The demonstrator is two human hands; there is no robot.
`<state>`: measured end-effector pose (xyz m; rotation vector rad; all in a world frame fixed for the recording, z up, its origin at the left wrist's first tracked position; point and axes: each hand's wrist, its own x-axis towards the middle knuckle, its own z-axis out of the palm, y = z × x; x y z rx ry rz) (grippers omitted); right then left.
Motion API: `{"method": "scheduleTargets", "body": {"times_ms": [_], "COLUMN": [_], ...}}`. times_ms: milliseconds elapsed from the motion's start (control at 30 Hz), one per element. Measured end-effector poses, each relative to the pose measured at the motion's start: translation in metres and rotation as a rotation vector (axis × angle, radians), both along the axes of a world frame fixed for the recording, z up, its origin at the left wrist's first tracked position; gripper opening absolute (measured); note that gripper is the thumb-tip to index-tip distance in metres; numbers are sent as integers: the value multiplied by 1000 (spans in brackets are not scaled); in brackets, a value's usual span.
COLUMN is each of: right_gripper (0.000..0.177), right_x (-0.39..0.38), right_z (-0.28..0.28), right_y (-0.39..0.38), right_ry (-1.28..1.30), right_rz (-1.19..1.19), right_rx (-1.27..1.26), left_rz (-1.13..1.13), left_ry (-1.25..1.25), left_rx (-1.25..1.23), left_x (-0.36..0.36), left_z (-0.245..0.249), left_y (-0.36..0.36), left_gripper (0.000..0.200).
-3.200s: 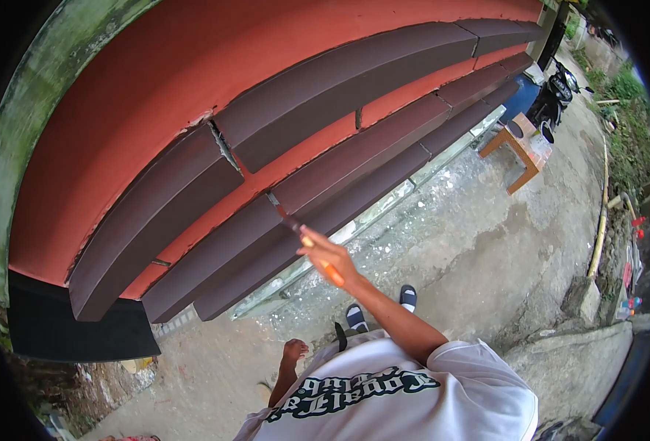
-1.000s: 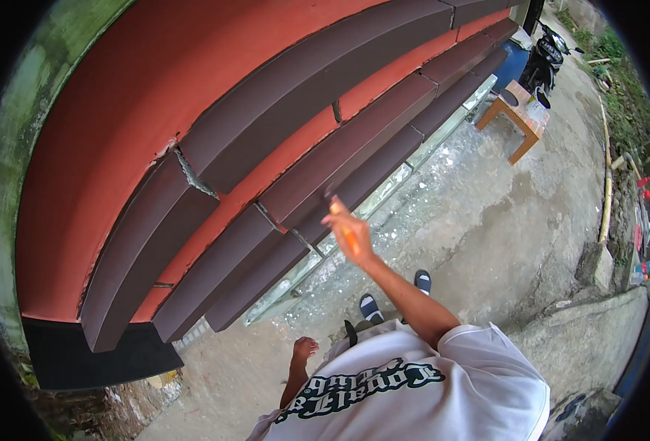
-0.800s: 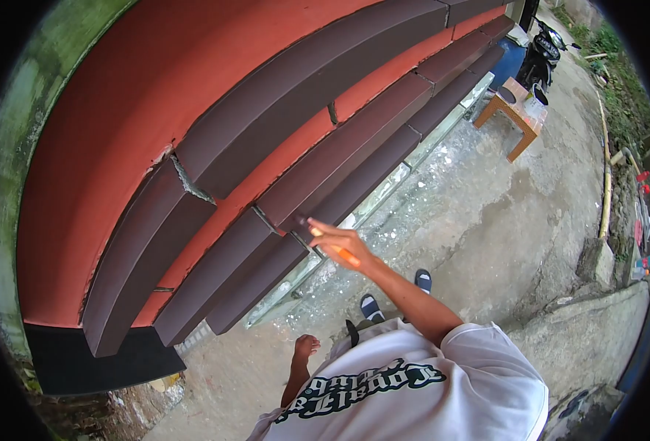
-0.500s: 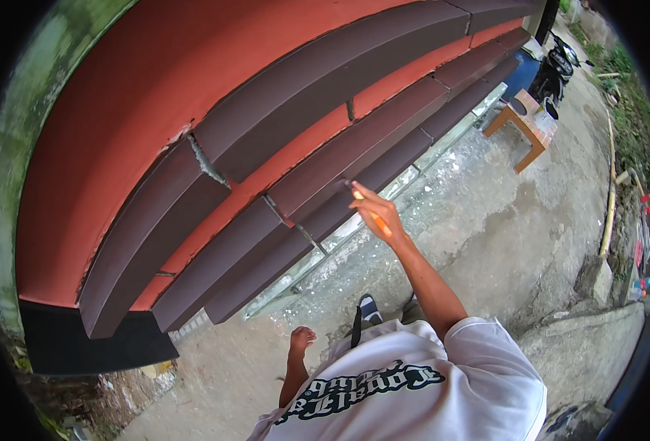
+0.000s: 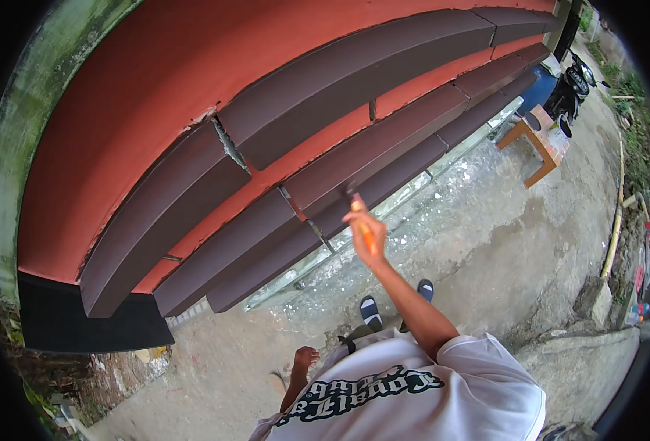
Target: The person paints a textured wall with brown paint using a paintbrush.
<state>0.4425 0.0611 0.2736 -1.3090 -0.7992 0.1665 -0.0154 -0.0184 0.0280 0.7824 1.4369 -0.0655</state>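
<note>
My right hand [image 5: 368, 237] is closed around a paintbrush [image 5: 367, 234] with an orange handle. The dark bristles are at the lower part of the middle brown ledge [image 5: 384, 151], right of a gap between two ledge sections. My left hand [image 5: 306, 357] hangs low beside the white shirt [image 5: 413, 393], its fingers curled in, with nothing visible in them. Behind the stepped brown ledges stands a red-orange wall [image 5: 141, 125].
A small brown table [image 5: 537, 136] with dark round items on it stands at the upper right, near a blue barrel [image 5: 538, 90] and a motorcycle [image 5: 576, 84]. A black panel [image 5: 90, 320] lies at lower left. Bamboo poles [image 5: 615, 235] run along the right side.
My right hand has shifted slightly left and down in view, and the brush handle is more upright. The view has moved a little, and both sandalled feet now show.
</note>
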Motion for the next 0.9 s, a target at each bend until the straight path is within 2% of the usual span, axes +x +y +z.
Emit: {"method": "scheduleTargets", "body": {"times_ms": [100,200,300,367,500,533,633,733,833,900], "right_gripper": [12,12,12,13,14,14,14,14,15,16], "right_x": [-21,-7,35,56,44,31,-23,-53,-50,-36], "right_z": [7,13,8,4,8,6,3,8,11,16], "right_y": [-13,-19,-15,-20,-13,-6,1,1,3,2], "right_ry": [-77,-223,-272,-214,-199,-266,-228,-310,-291,-318], "right_rz": [318,374,136,-5,-233,-223,0,231,323,276], "right_rx": [-55,-77,-25,-58,-53,-29,-63,-43,-24,-56], "left_rz": [-13,-31,-7,29,59,63,105,156,215,270], "left_ry": [53,28,-2,-36,-37,-31,3,9,-5,-21], "left_rx": [11,81,144,156,133,115,73,55,82,97], "left_x": [20,38,54,52,40,36,26,22,23,23], "left_z": [2,6,20,17,7,5,-3,-13,-12,-11], "left_y": [11,27,38,41,31,27,9,-5,-19,-28], "left_gripper": [21,21,19,17,17,17,17,20,22,23]}}
